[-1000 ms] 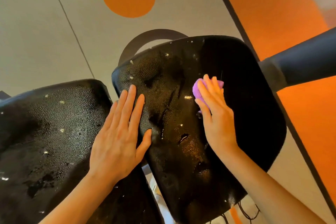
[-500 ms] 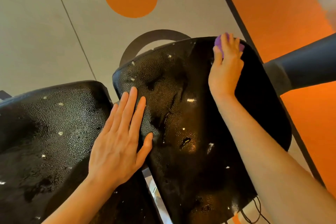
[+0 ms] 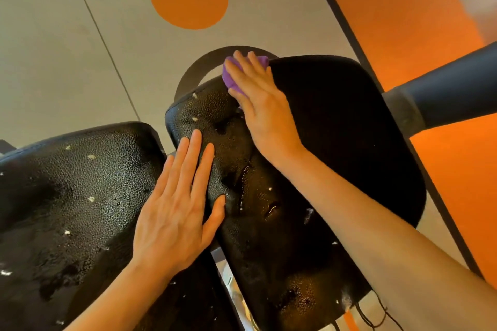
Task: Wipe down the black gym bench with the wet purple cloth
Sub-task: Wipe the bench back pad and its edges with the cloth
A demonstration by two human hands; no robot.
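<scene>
Cloth [image 3: 233, 76] on bench [image 3: 336, 148] far edge

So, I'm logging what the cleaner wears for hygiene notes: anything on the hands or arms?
Nothing worn shows: the left hand and right hand are bare, no gloves, rings, watch or bracelets. Both forearms are uncovered to the frame edge, no sleeves visible.
</scene>
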